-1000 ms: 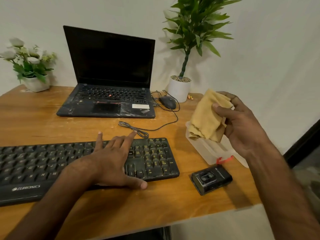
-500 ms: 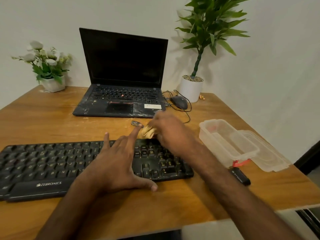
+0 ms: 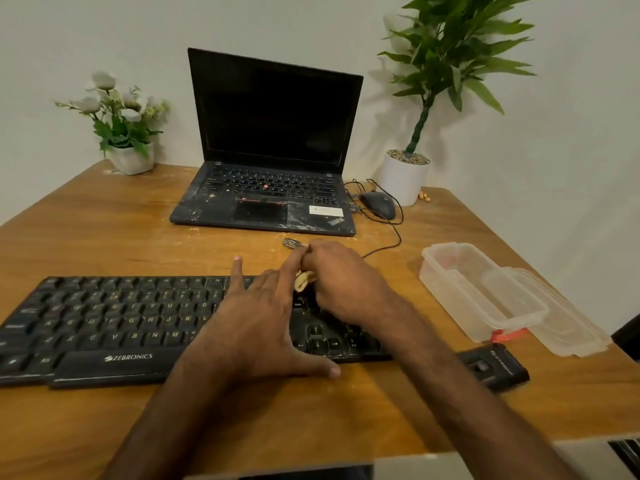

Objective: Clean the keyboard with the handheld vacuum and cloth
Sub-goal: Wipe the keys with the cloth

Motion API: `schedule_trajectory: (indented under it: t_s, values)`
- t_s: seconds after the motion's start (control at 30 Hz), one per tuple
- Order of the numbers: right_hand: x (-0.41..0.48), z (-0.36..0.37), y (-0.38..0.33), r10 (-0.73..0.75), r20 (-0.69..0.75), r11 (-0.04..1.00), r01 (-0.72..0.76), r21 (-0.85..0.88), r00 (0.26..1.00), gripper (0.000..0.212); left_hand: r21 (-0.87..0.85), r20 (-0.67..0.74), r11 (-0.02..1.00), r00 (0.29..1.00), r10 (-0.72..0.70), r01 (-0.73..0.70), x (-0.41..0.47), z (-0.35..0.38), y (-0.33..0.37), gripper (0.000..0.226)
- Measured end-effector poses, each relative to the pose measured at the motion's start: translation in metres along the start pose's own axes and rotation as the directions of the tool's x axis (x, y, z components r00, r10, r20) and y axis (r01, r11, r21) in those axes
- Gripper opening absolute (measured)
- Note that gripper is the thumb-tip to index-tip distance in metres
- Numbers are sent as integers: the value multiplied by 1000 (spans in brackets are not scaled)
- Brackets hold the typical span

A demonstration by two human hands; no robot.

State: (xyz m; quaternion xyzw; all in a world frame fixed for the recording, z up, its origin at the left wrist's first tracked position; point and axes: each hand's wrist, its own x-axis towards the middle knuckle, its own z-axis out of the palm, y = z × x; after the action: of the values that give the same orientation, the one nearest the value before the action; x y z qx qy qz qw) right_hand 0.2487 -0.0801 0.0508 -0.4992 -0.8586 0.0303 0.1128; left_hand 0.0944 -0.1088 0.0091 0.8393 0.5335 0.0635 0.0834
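Wiping underway: right hand point(image 3: 343, 285) grips cloth point(image 3: 302, 281) on keyboard point(image 3: 104, 317), left hand point(image 3: 256, 327) flat, steadying; vacuum point(image 3: 498, 368) idle at desk's front edge

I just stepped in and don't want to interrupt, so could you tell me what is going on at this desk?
A person is wiping the black keyboard with a yellow cloth. The right hand grips the bunched cloth on the keys toward the right end; the left hand lies flat on the keyboard, steadying it. The handheld vacuum lies untouched on the desk to the right, beside a clear plastic container.
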Motion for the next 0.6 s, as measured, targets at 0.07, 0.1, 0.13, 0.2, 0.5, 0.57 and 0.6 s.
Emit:
schedule_trajectory:
  t_s: [0.07,0.1,0.13,0.2,0.5,0.57,0.6]
  values:
    - [2,2,1,-53,23,999,53,-12,998,39,-6,6,1000,1000,-27,27,-4,-2,-6,157]
    - [1,0,6,-53,42,998,53,-18,998,40,1,22,999,999,-44,44,-6,-4,-9,158]
    - [0,-2,12,-35,55,999,37,-37,998,42,8,39,998,998,-58,57,-7,-6,-12,159]
    - [-1,-4,19,19,43,998,-17,-67,999,44,5,73,998,995,-65,65,-7,-10,-13,161]
    - [-1,3,7,-51,16,999,51,6,999,40,-45,93,998,995,-30,34,-6,-15,-23,162]
    - [-5,-10,29,74,57,996,-71,-48,996,39,-68,124,997,992,-32,41,-5,-17,-27,161]
    - [-7,-14,36,114,71,992,-110,-54,991,38,-59,139,997,990,-31,40,-3,-17,-27,161]
